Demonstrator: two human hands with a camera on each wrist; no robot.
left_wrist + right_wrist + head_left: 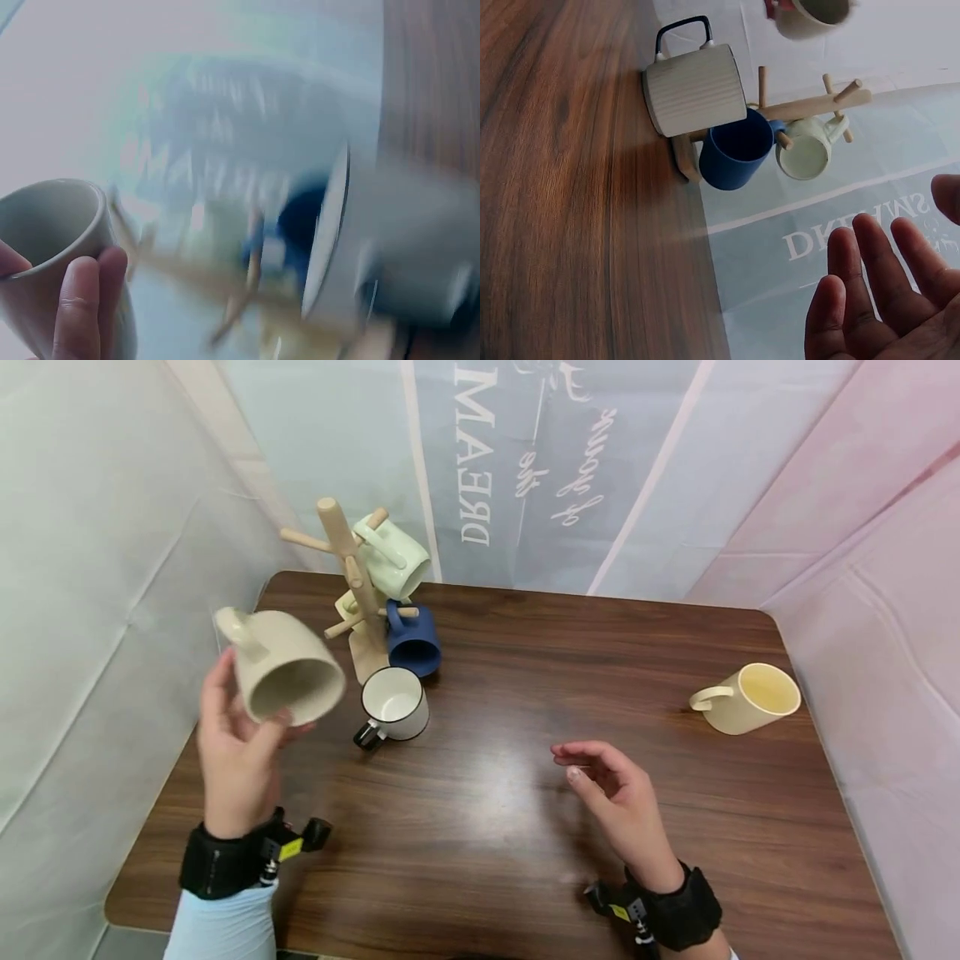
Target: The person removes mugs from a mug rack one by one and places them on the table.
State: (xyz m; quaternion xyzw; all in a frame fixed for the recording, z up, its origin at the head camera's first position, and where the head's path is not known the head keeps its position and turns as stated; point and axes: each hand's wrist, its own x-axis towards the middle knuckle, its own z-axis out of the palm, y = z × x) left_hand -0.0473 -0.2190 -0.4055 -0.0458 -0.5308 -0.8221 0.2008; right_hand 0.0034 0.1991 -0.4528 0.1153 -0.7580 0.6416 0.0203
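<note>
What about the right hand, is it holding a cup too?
No, the right hand holds nothing; only the left hand grips a cream mug.

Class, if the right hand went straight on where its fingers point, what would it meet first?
The right hand would probably meet the white mug first, though the blue mug is close to that line and depth is unclear.

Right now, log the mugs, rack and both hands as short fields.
Left hand: grips raised, tilted beige mug
Right hand: holds nothing, above the wood-grain tabletop
Wooden mug rack: pale green mug and blue mug hang from pegs
Beside rack: white black-rimmed mug, upright
Far right: pale yellow mug on the tabletop
</note>
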